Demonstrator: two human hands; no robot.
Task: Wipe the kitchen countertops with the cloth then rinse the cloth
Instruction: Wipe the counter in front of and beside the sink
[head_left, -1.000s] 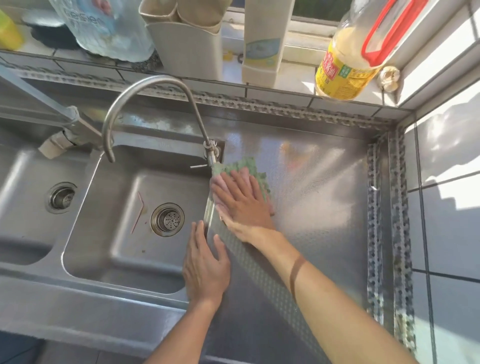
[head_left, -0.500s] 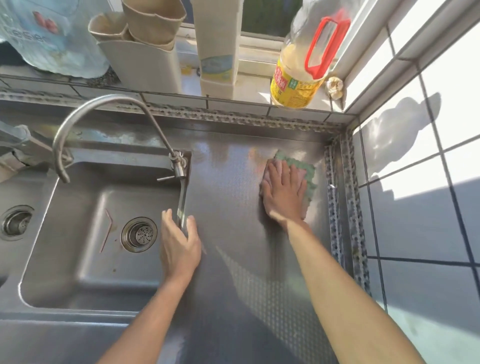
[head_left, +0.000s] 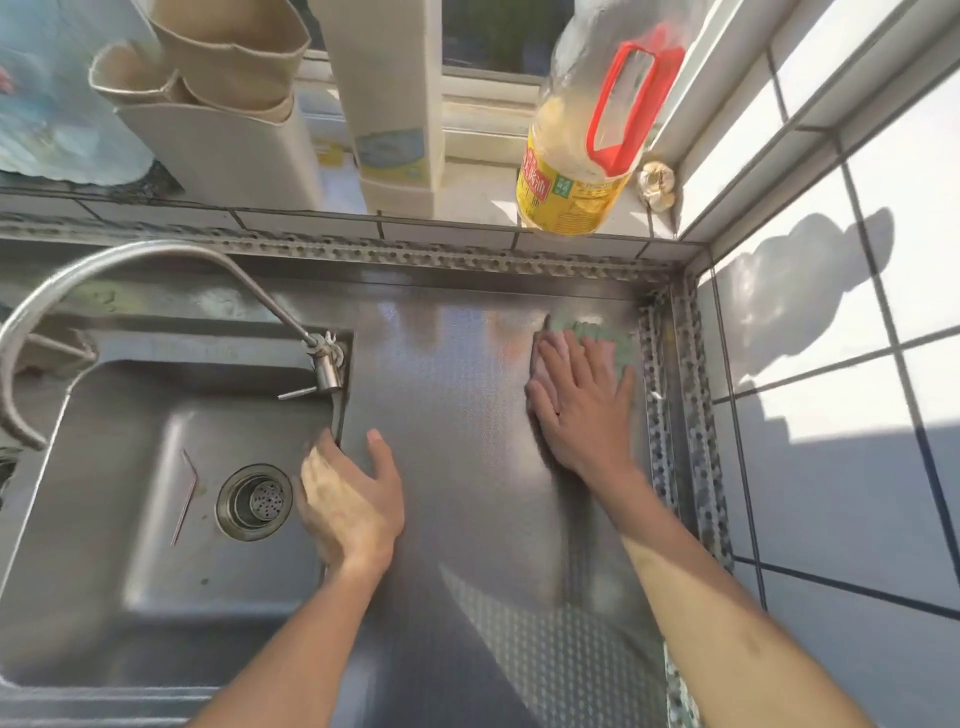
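A green cloth lies flat on the steel countertop, near its far right corner. My right hand presses down on it with straight, spread fingers, and only the cloth's far edge shows beyond them. My left hand rests on the rim between the countertop and the sink, with the thumb on the counter and the fingers hanging over the sink side. It holds nothing.
A curved tap arches over the sink, whose drain sits near my left hand. On the window ledge stand an oil bottle with a red handle, a white carton and a beige holder. A tiled wall bounds the right.
My right hand has slid the cloth from the sink's edge rightwards across the counter to the far right corner. My left hand has stayed on the sink rim.
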